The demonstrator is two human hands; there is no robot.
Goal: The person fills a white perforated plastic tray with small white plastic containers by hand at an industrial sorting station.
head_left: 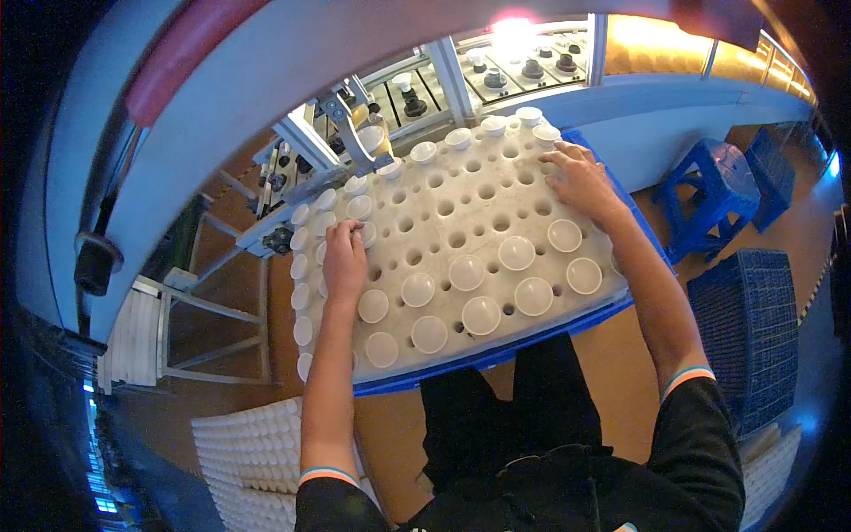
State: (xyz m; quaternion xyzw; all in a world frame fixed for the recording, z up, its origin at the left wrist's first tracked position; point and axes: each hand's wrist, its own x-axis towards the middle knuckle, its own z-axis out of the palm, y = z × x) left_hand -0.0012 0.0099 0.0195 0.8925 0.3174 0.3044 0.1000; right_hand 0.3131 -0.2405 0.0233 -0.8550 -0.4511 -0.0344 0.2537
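A pale foam board [425, 257] with rows of round holes lies on a blue tray [496, 353]. White cups stand in holes along its left, back and near sides, among them a near cup [481, 316]. My left hand [344, 257] is over the left part of the board, its fingers together at a cup [365, 234]; whether it grips the cup is hidden. At the back right corner my right hand [581, 180] reaches over the board, fingers apart, its fingertips just beside a white cup [546, 134].
Behind the board is a machine [417, 106] with black holders and a metal frame. A blue stool [714, 182] and blue crates [749, 332] stand at right. White stacked trays [253, 452] lie at lower left, near a metal rack [213, 332].
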